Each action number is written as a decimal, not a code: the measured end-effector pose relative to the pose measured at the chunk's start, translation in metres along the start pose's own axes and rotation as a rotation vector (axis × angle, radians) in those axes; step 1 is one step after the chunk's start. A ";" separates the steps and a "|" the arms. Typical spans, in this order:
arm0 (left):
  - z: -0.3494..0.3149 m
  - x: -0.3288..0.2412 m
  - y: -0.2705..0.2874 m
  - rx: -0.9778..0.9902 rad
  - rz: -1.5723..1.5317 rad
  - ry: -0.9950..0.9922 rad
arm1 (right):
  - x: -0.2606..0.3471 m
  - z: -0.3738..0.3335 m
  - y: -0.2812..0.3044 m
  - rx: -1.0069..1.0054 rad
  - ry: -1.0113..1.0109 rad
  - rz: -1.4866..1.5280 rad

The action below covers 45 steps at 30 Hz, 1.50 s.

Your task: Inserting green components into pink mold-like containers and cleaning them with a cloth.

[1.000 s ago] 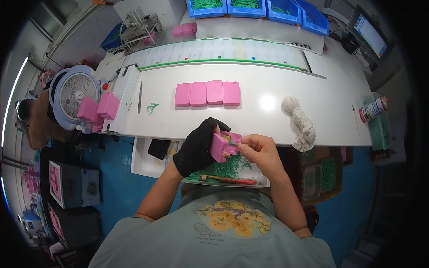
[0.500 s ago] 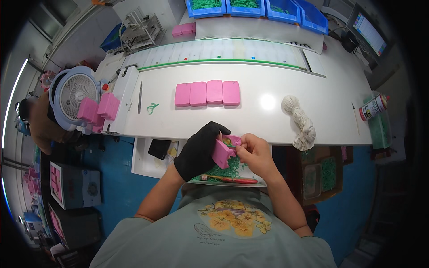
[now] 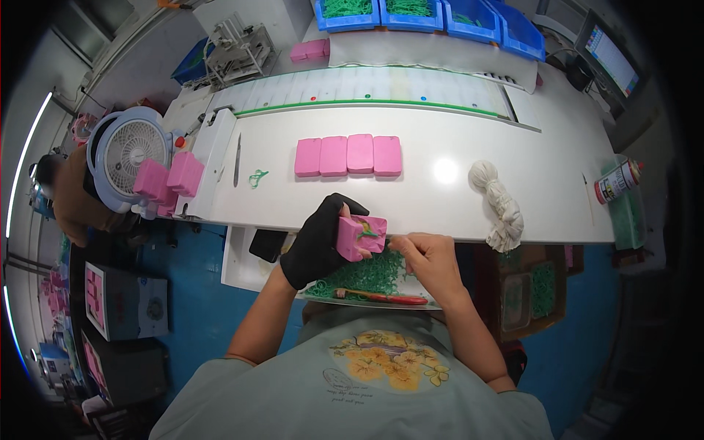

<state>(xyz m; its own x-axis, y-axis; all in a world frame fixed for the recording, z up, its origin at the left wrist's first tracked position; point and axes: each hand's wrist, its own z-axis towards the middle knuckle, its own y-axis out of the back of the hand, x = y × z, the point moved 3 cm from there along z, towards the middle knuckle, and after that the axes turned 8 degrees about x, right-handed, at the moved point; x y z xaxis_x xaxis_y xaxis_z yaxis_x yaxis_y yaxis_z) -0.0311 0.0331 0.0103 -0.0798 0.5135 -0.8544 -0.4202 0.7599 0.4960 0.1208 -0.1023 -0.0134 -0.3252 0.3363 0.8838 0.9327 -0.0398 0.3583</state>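
My left hand (image 3: 317, 246), in a black glove, grips a pink rubbery mold (image 3: 350, 238) above the open drawer at the table's front edge. The mold's parted face shows a small green and yellow piece (image 3: 367, 230) lying in it. Just right of the mold is my right hand (image 3: 434, 265), bare, fingers curled together and apart from the mold; whatever they may pinch is too small to make out. Below both hands, green rubbery scraps (image 3: 367, 277) fill the drawer tray, with a red-handled tool (image 3: 389, 298) along its near edge.
Several pink blocks (image 3: 348, 156) stand in a row on the white table. Left are tweezers (image 3: 237, 161) and a green scrap (image 3: 257, 178); right, a bundle of white cloth (image 3: 496, 205) and a spray can (image 3: 617, 182). A fan (image 3: 136, 152) stands at far left, a person beyond.
The mold has turned so its inner face shows more. My right hand has drawn off it to the right, while my left hand keeps its hold.
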 end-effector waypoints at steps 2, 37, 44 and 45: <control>0.001 0.000 -0.005 0.045 -0.132 -0.022 | 0.005 0.000 0.005 -0.239 0.174 0.210; 0.006 0.015 -0.032 -0.016 -0.865 0.099 | 0.017 0.001 0.004 -0.383 0.418 0.072; 0.008 0.022 -0.032 -0.034 -0.747 0.032 | 0.016 0.005 0.004 -0.233 0.358 0.271; 0.009 0.022 -0.033 -0.033 -0.732 0.013 | 0.022 0.002 0.007 -0.280 0.424 0.088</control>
<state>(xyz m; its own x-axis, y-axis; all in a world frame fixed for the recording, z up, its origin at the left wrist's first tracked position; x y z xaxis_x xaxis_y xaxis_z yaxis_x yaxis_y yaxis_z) -0.0106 0.0230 -0.0229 0.2213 -0.1256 -0.9671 -0.3967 0.8943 -0.2070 0.1209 -0.0930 0.0077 -0.3358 -0.0888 0.9377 0.9010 -0.3207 0.2923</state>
